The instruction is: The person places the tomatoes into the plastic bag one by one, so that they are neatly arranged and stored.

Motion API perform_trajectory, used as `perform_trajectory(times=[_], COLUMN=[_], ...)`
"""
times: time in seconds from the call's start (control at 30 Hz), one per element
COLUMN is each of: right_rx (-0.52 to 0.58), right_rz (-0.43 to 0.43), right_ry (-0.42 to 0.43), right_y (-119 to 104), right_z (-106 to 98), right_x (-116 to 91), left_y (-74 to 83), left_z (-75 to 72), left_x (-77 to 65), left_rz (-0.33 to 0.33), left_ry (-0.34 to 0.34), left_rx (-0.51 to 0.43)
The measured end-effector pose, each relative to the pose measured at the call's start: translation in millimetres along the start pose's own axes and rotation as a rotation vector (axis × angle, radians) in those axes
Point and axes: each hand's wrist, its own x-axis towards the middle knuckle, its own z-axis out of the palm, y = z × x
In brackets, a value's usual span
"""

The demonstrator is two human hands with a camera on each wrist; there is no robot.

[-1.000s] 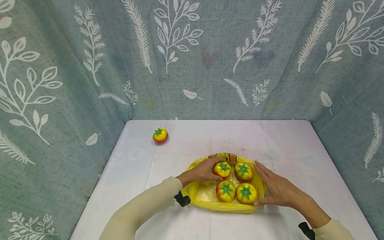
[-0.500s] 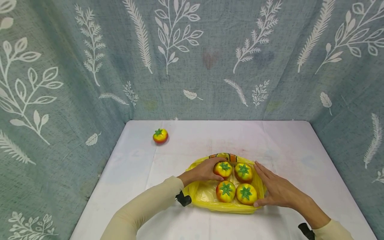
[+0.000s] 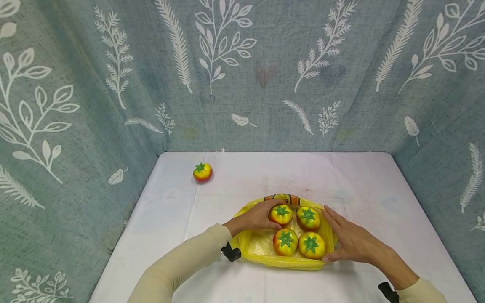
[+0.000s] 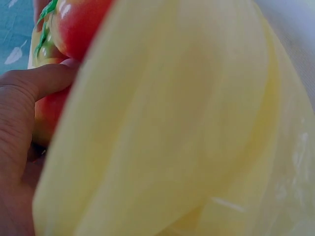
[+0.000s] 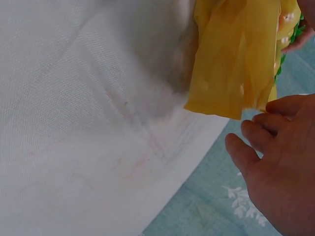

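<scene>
A yellow plastic bag (image 3: 284,263) stands with its mouth spread wide, several yellow-red tomatoes with green star-shaped tops inside. My left hand (image 3: 255,216) reaches over the bag's left side and holds the back-left tomato (image 3: 281,214) between thumb and fingers. The left wrist view shows the thumb (image 4: 49,81) against red skin, partly behind the bag's film. On the bag's right side, my right hand (image 3: 352,237) spans the edge with fairly straight fingers and thumb apart. Beside it sit the back-right tomato (image 3: 308,218) and front-right tomato (image 3: 312,245); the front-left tomato (image 3: 285,242) lies below my left hand.
One more tomato (image 3: 202,172) lies alone on the white-covered table (image 3: 174,210), toward the back left. An orange and dark print (image 3: 293,200) shows at the bag's back edge. A blue-green leaf-patterned curtain (image 3: 261,113) encloses the back and sides.
Hardly anything differs. The tomato at my left hand has shifted very slightly, and both hands stay in about the same place.
</scene>
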Motion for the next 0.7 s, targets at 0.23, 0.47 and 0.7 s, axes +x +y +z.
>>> perform_trajectory(times=[0.23,0.47,0.7], right_rx=[0.015,0.001,-0.017], right_rz=[0.017,0.018,0.011], right_ry=[-0.015,-0.007,-0.010], right_y=[0.1,0.9,1.0], right_z=[0.2,1.9,1.7], right_x=[0.5,1.6,2.3], left_y=[-1.8,-0.8,1.6], left_z=[1.0,0.4,-3.0], left_x=[-0.9,-3.3,-6.7], left_rz=[-0.002,0.025,0.030], left_ry=[0.000,-0.003,-0.002], left_rx=[-0.006,0.039,0.041])
